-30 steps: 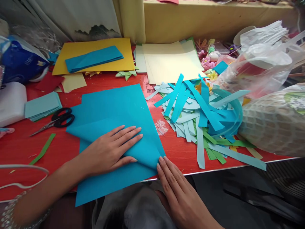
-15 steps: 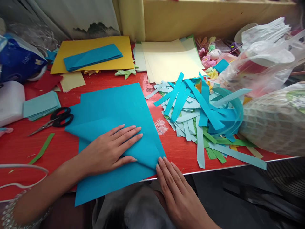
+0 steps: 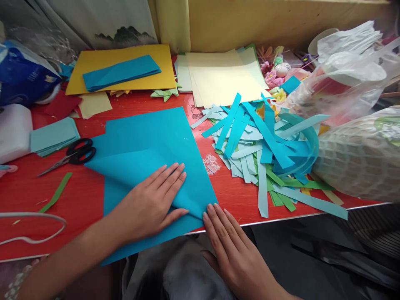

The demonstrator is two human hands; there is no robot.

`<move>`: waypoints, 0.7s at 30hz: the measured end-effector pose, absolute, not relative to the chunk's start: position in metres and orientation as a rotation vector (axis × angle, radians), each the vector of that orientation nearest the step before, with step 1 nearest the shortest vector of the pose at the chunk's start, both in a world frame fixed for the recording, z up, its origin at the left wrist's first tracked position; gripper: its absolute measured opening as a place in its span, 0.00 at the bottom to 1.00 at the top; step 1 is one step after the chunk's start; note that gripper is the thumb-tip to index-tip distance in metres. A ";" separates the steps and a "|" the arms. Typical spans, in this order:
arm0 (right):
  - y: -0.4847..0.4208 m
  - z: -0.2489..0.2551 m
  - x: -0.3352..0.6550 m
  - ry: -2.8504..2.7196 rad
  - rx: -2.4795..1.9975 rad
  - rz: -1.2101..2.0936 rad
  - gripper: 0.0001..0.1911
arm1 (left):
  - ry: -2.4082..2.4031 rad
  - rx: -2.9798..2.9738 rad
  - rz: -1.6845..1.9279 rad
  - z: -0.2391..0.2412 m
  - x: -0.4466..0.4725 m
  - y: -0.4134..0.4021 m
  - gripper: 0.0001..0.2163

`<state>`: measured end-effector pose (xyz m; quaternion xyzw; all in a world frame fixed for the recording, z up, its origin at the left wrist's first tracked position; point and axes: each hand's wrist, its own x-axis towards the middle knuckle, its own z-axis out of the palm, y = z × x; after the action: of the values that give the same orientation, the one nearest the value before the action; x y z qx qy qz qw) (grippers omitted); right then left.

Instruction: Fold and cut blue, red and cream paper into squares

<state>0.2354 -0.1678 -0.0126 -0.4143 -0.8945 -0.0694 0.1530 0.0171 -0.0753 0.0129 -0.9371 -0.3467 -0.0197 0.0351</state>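
Observation:
Blue paper [image 3: 150, 129] lies on the red table, one corner folded over and its lower left part hanging past the front edge. My left hand [image 3: 156, 198] rests on the folded layer with its fingers stretched out, pressing the paper down. At the right end of the fold, my right hand [image 3: 228, 241] lays its extended fingertips on the paper's edge. The folded layer still bulges a little to the left and beneath my left hand. Black-handled scissors [image 3: 79, 152] lie by the paper's left corner.
Cut paper strips [image 3: 246, 141] are heaped to the right, beside a netted bag [image 3: 359, 158]. Yellow sheets [image 3: 125, 83] bearing a folded blue piece [image 3: 121, 73] and cream sheets [image 3: 225, 77] lie at the back. Light blue squares [image 3: 54, 135] sit left, above a green strip [image 3: 58, 191].
My left hand has shifted slightly downward over the folded layer, its thumb moving right. My right hand stays at the right end of the fold, nearly still.

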 end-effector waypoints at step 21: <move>-0.164 -0.003 0.248 -2.567 -1.150 -0.153 0.20 | -1.738 -2.702 0.076 -0.001 -0.041 -0.071 0.29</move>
<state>0.2484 -0.1644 -0.0035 -0.4028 -0.8993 -0.0536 0.1618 -0.0405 -0.0714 -0.0013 -0.8402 -0.5405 0.0236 -0.0360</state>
